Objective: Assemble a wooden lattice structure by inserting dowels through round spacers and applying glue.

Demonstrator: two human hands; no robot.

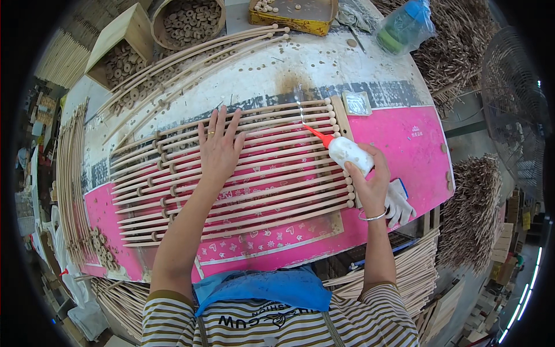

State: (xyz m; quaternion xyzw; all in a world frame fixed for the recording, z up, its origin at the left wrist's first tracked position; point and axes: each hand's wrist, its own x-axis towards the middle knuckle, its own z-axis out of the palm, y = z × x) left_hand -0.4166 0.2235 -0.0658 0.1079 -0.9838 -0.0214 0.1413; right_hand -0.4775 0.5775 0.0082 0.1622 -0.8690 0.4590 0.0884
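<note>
Left hand point(218, 147) lies open and flat on the wooden slat rack point(254, 173) at frame centre; right hand point(370, 182) grips a red-tipped glue bottle point(347, 151)

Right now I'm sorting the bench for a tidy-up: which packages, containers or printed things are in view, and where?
Glue bottle: white, red nozzle, in the right hand.
Yellow tin tray: top centre, rectangular.
Plastic bag: top right, clear, green and blue inside.
Small clear packet: flat, beside the slats' right end.
Pink printed sheet: covers the table.

One glue bottle point(348, 152), two hands, one white glove point(399, 203).
</note>
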